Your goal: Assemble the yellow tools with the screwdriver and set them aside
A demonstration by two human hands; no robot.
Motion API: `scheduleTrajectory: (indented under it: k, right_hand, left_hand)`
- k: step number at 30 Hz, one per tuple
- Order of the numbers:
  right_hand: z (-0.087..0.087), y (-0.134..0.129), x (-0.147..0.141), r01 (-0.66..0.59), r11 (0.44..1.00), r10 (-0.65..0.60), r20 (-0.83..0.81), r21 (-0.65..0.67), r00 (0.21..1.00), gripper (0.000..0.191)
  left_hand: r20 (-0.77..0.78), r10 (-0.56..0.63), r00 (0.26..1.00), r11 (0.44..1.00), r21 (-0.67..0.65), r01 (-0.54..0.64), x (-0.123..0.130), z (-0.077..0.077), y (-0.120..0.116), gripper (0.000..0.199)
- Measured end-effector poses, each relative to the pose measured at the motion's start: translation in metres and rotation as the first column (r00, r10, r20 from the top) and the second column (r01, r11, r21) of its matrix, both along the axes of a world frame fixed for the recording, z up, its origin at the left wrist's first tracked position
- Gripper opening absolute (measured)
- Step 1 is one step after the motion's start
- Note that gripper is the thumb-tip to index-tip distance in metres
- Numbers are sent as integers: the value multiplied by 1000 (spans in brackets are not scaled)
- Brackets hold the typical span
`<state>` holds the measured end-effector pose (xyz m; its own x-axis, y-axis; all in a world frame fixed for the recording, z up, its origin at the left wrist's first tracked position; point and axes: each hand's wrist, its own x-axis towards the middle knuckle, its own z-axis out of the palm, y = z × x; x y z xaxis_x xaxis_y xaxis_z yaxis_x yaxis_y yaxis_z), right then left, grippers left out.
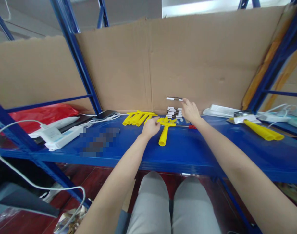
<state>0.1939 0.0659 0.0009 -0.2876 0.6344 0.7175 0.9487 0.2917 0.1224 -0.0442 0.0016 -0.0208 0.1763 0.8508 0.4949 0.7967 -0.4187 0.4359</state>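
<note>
My right hand (191, 110) is raised over the shelf, its fingers closed on the end of a thin white-and-dark packet (173, 98). Below that packet lies a small stack of similar white packets (174, 112). My left hand (150, 127) is low over the shelf with curled fingers, their tips against small yellow pieces; whatever they grip is hidden. A T-shaped yellow plastic handle (164, 136) lies just right of it, hollow end towards me. More yellow handles (136, 119) lie in a row to the left. Something red (192, 127) shows beside my right wrist.
The blue shelf (187, 152) has a cardboard wall (199, 58) behind it. At left are a white power strip (65, 138), a dark phone (105, 114) and a red bag (43, 113). Two yellow handles (264, 130) with a packaged blade lie at right. Blue posts (76, 55) frame the shelf.
</note>
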Motion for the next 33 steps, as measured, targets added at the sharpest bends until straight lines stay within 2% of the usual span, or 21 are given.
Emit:
scheduleTrajectory:
  k: [4,8,12,14,16,19,21,23,25,27,33]
  right_hand:
    - [-5,-22,11,-42,999,42,2,20,999,52]
    - [-6,-45,17,-44,996,49,-65,78,997,52]
    - [-9,-60,12,-70,990,85,-113,126,990,54]
    - [-11,-64,6,-123,983,136,-94,135,986,54]
    - [-12,-68,-1,-174,975,184,-65,135,981,54]
    - [-11,-73,-9,-220,969,223,-14,113,975,53]
    - [-11,-76,-13,-229,969,229,12,95,973,53]
    - [-10,-78,-15,-232,969,231,29,85,973,53]
    - [-11,-78,-17,-239,967,236,42,82,971,52]
    - [-11,-78,-18,-253,964,248,58,80,967,51]
    - [-12,-76,-19,-273,961,271,48,41,961,49]
  left_hand:
    - [40,-15,999,1000,25,14,0,-2,4,50]
    - [82,-68,994,997,32,65,2,-5,7,49]
    - [231,-138,963,990,62,127,15,1,6,43]
    - [392,-170,904,985,93,145,26,10,4,39]
    - [549,-238,801,971,121,206,36,23,3,34]
    - [726,-170,667,982,68,176,49,40,5,39]
    - [758,-121,641,989,39,141,53,45,7,30]
    - [790,-81,607,992,2,130,53,44,10,27]
    - [823,-64,564,987,-30,156,49,39,10,32]
    - [841,-45,539,978,-74,197,45,32,9,27]
    - [932,61,357,966,-145,215,32,23,2,23]
